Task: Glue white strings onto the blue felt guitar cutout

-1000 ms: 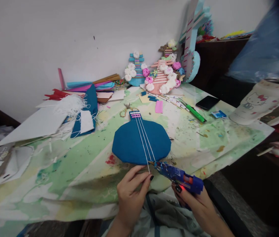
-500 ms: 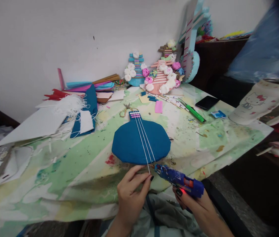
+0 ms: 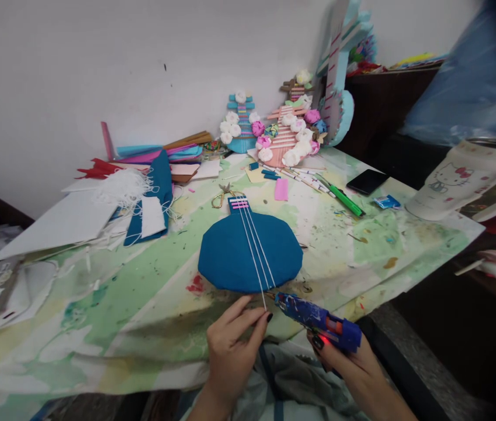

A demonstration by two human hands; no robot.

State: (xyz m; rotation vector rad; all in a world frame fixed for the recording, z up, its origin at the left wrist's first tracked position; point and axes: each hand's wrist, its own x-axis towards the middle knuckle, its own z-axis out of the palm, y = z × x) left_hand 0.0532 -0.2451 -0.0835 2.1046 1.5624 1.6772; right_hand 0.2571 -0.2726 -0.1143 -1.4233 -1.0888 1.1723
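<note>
A blue felt guitar body (image 3: 230, 257) lies flat on the table's near middle, with three white strings (image 3: 254, 245) running down it. My left hand (image 3: 232, 351) pinches the strings' near ends just below the felt's edge. My right hand (image 3: 353, 368) grips a blue glue gun (image 3: 318, 320), its nozzle pointing left at the strings' ends by the felt's near rim.
Gold scissors (image 3: 224, 196), a green marker (image 3: 346, 202), a black phone (image 3: 367, 181), felt sheets (image 3: 151, 193) and white thread lie behind. Flower-decked guitar crafts (image 3: 283, 137) lean on the wall. A white patterned cup (image 3: 453, 184) stands right. The paint-stained cover (image 3: 111, 304) drapes the table.
Almost nothing has moved; the glue gun's nozzle has sunk slightly and stays beside the strings' ends. My left hand keeps its pinch.
</note>
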